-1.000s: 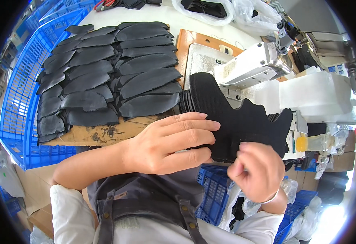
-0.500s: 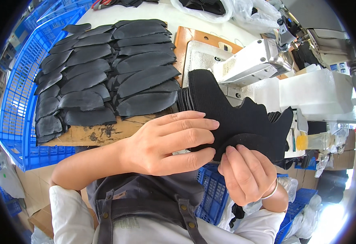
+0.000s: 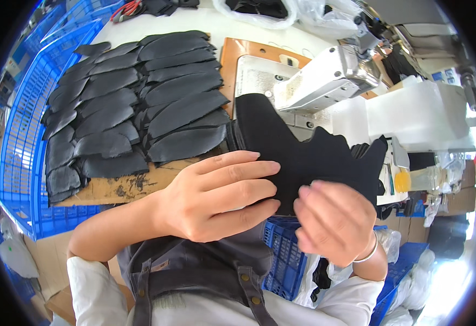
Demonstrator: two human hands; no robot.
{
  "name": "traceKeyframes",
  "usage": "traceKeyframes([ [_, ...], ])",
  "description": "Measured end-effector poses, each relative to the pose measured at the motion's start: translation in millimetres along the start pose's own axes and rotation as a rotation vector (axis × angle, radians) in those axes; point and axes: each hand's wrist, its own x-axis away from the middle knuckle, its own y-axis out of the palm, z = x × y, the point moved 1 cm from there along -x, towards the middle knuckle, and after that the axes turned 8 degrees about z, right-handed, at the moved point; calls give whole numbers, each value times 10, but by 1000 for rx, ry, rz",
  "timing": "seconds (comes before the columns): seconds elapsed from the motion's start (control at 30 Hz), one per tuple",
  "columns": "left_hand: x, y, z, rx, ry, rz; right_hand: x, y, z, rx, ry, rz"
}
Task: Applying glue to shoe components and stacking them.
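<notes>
A stack of cut black fabric pieces, with one wavy-edged side, lies in front of the sewing machine. Stretched out across the stack's left part, the fingers of my left hand rest on it, apart from one another. My right hand is at the near edge of the stack, right of my left hand. Its fingers are bent and smeared by motion, so I cannot make out whether anything is between them.
Overlapping rows of curved black pieces cover the worn wooden board on the left. A blue crate stands beyond it. At the back lie red-handled scissors and a clear bag. Another blue crate sits below the table edge.
My right hand has shifted slightly and its fingers now blur. The curved dark piece at its fingertips no longer shows. The view has shifted a little, with my left hand still on the stack.
</notes>
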Motion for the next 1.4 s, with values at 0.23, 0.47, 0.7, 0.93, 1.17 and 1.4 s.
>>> traceKeyframes([
  [0.23,-391,125,254,-80,-236,-328,154,-45,-114,19,341,-397],
  [0.47,-355,239,321,-428,-217,-567,521,-331,53,289,610,-451],
  [0.7,-608,334,624,-669,-408,-676,719,-567,55,394,677,-475],
  [0.93,-701,458,381,-318,-280,-738,461,-347,317,-34,368,-463],
  [1.17,-564,569,534,-730,-316,-626,722,-438,91,283,636,-384],
  [1.4,-688,568,438,-489,-305,-488,873,-597,73,252,671,-205],
])
